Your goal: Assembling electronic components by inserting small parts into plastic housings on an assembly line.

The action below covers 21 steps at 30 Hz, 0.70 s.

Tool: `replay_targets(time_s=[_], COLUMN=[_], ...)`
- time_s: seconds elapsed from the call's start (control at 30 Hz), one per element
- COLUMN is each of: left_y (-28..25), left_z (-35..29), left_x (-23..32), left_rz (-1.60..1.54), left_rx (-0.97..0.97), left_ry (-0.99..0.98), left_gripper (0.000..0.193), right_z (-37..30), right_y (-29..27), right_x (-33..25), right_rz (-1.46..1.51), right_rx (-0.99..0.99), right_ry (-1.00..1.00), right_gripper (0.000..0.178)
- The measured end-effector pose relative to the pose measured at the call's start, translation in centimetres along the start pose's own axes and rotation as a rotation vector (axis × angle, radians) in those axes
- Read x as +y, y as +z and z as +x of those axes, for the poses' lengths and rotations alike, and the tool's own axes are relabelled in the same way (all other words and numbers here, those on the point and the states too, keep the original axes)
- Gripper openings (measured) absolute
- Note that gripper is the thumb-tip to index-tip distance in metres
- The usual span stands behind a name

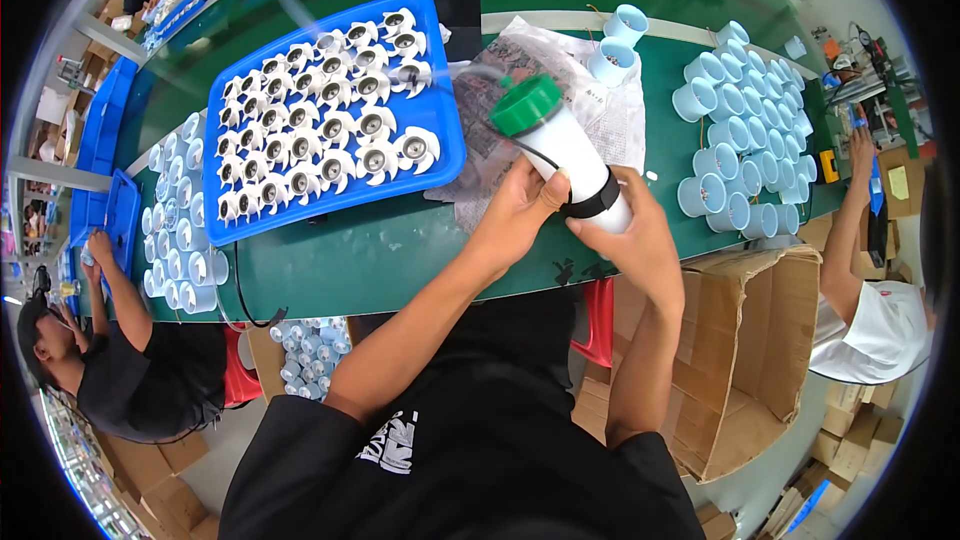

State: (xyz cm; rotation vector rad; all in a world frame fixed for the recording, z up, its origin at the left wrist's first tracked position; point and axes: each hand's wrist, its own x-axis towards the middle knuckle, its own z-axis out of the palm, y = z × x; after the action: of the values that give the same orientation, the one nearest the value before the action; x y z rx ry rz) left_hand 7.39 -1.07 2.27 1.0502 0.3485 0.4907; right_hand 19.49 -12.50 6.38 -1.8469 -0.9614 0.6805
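Note:
Over the front part of the green table (480,283), I hold a white cylindrical bottle (578,153) with a green screw cap (527,106). The bottle tilts, its cap pointing up and to the left. A black strap (597,202) goes around its lower part, and a thin dark cord runs along its side. My left hand (522,208) is closed on the bottle's left side, thumb near the strap. Around the lower right end, my right hand (640,240) is wrapped, with its thumb at the strap. A clear tube appears to lead left from the cap.
A blue tray (452,140) holds rows of white fan wheels (337,127). Printed paper (622,120) lies under two light-blue cups (612,62). More cups (735,140) stand right, others (180,230) left. An open cardboard box (770,370) stands below right. Co-workers (150,370) sit at both sides.

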Motion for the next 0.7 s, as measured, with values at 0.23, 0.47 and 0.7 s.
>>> replay_targets(time_s=[0.23, 0.47, 0.7], left_y=[0.0, 0.8, 1.4], left_z=[0.7, 0.9, 1.1], left_x=[-1.6, -2.2, -3.7], left_rz=[0.054, -0.079, -0.222], left_rx=[-0.03, -0.029, -0.033], left_ry=[-0.024, -0.009, 0.047], left_gripper=[0.072, 0.058, 0.067], right_z=[1.0, 2.5, 4.5], right_y=[-2.0, -2.4, -3.2], right_x=[1.1, 2.4, 3.5], right_rz=[-0.422, -0.61, -0.626], right_rx=[0.014, 0.132, 0.141], right_ry=[-0.069, -0.199, -0.269], right_gripper=[0.059, 0.061, 0.062])
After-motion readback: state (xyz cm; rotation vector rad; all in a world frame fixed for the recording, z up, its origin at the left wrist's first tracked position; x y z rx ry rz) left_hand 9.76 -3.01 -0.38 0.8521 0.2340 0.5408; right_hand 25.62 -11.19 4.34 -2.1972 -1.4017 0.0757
